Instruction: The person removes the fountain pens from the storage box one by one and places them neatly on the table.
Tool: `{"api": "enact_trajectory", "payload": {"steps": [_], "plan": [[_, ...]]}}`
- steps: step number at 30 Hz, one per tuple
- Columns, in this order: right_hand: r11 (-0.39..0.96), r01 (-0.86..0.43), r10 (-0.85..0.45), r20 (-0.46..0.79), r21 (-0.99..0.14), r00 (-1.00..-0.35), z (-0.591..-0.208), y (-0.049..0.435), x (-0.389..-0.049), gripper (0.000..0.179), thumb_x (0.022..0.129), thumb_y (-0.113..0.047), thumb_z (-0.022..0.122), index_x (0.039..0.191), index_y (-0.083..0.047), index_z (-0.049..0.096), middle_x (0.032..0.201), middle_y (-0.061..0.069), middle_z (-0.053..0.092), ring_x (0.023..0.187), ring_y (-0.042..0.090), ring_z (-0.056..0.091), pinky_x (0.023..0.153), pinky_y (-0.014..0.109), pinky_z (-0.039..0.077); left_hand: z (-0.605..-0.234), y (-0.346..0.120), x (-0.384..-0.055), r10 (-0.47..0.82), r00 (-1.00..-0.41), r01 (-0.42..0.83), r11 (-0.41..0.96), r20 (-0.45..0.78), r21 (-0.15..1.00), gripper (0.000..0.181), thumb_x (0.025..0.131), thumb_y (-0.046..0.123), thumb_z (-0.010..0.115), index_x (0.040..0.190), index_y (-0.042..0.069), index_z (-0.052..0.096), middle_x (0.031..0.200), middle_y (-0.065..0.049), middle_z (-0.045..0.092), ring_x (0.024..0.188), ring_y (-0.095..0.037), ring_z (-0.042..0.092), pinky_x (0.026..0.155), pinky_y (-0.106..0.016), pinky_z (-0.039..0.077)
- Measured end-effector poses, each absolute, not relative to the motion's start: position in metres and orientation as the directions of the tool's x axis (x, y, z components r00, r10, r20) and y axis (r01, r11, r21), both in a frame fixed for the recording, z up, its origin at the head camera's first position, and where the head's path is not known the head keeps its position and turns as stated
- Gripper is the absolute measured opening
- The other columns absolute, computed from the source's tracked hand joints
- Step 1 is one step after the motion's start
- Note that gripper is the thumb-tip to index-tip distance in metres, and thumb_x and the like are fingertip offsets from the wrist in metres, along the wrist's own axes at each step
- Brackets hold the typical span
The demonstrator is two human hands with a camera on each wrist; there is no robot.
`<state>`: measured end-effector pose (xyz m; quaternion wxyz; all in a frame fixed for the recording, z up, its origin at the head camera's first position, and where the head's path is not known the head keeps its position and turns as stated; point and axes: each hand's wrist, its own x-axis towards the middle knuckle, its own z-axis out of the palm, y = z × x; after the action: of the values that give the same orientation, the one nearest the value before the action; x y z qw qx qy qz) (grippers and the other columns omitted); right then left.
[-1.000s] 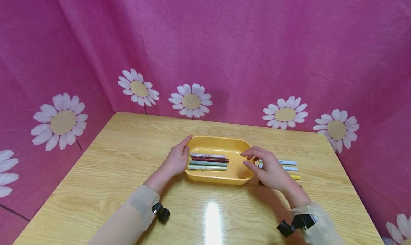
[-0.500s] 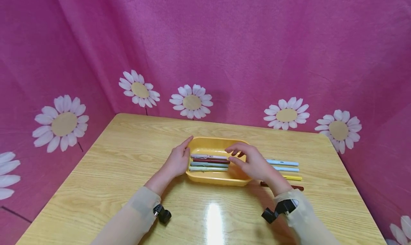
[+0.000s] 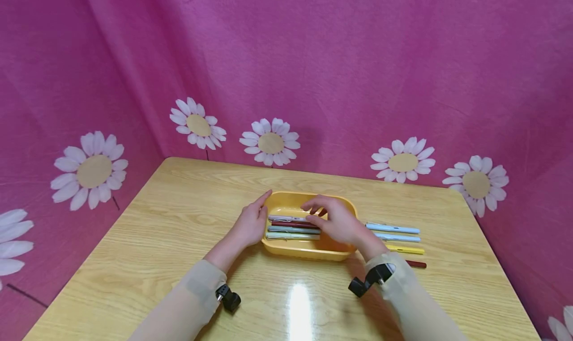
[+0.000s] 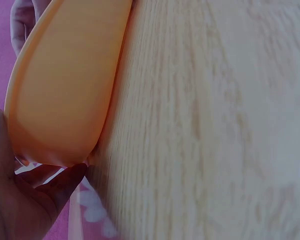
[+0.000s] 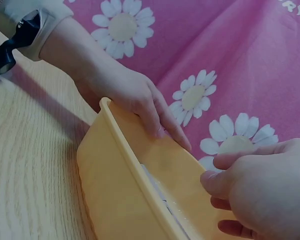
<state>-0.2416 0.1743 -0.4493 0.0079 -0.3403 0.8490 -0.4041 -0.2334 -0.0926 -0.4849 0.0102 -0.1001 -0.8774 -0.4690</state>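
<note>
A yellow plastic tray sits on the wooden table. My left hand grips its left end; in the right wrist view the thumb comes over the rim while the other fingers lie outside. Inside the tray, side by side, are a lilac pen, a dark red pen, a grey-green pen and a light green pen. Over the tray is my right hand, fingers bent and thumb apart from the forefinger, fingertips right by the right ends of the lilac and dark red pens. No held thing shows in it.
Right of the tray, on the table, lie two light blue pens, a yellow pen and another dark red pen, partly behind my right forearm. A pink curtain with white flowers hangs behind the table.
My right hand has moved left, from the tray's right end to the ends of the pens inside, uncovering more of the pens on the table. The left hand stays on the tray.
</note>
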Motion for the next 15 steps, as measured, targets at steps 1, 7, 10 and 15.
{"api": "enact_trajectory", "payload": {"steps": [1,7,10,15], "plan": [[0.447,-0.569,-0.589,0.252,-0.69,-0.768,-0.451,0.172,-0.244,0.025,0.101,-0.005,0.071,0.125,0.0,0.073,0.118,0.013,0.073,0.102,0.022,0.065,0.089,0.048,0.058,-0.485,-0.093,-0.233,0.166,-0.98,0.185,0.54,0.112,0.821,0.052,0.113,0.01,0.04,0.165,0.009,0.038,0.153,-0.027,0.052,0.142,-0.033,0.049,0.122,-0.048,0.033],[0.449,-0.575,-0.623,0.222,-0.684,-0.75,-0.461,0.159,-0.257,0.021,0.099,-0.002,0.071,0.119,0.001,0.074,0.113,0.012,0.074,0.101,0.025,0.066,0.088,0.05,0.058,-0.485,-0.094,-0.232,0.165,-0.98,0.182,0.541,0.108,0.821,0.052,0.113,0.01,0.04,0.165,0.009,0.038,0.154,-0.026,0.051,0.143,-0.034,0.048,0.122,-0.049,0.033],[0.447,-0.573,-0.624,0.22,-0.687,-0.75,-0.467,0.155,-0.261,0.019,0.098,0.001,0.071,0.116,0.001,0.075,0.11,0.012,0.074,0.1,0.027,0.067,0.086,0.046,0.059,-0.485,-0.093,-0.232,0.167,-0.98,0.179,0.542,0.104,0.821,0.052,0.113,0.01,0.039,0.165,0.01,0.038,0.154,-0.026,0.05,0.144,-0.034,0.047,0.122,-0.049,0.032],[0.438,-0.596,-0.63,0.243,-0.673,-0.738,-0.475,0.153,-0.265,0.016,0.097,0.004,0.071,0.113,0.003,0.074,0.107,0.012,0.073,0.098,0.027,0.068,0.086,0.043,0.059,-0.484,-0.093,-0.233,0.171,-0.98,0.182,0.544,0.104,0.819,0.052,0.113,0.011,0.04,0.165,0.01,0.037,0.155,-0.026,0.05,0.145,-0.035,0.045,0.123,-0.049,0.032]]}}
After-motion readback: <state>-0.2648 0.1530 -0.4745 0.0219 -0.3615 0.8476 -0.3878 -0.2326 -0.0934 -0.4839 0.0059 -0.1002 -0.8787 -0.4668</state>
